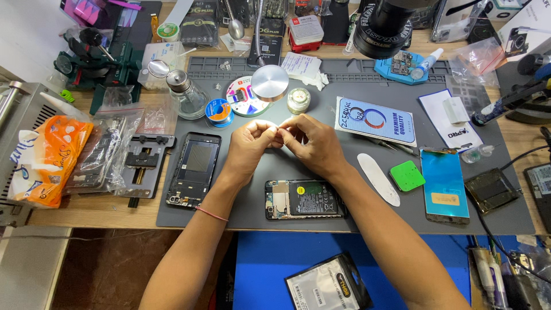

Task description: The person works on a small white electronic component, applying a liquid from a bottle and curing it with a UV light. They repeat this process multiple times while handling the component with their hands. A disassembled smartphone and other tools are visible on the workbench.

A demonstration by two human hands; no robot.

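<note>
Left hand (251, 143), right hand (314, 143), pinching something small (unclear), opened phone (304, 199) below

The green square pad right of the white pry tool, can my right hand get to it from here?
Probably yes: the green square pad lies uncovered on the mat, just right of the right hand.

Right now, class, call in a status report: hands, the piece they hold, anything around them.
Left hand and right hand pinch a small white piece together above grey mat. Opened phone lies just below, phone frame at left. Nothing between them.
</note>
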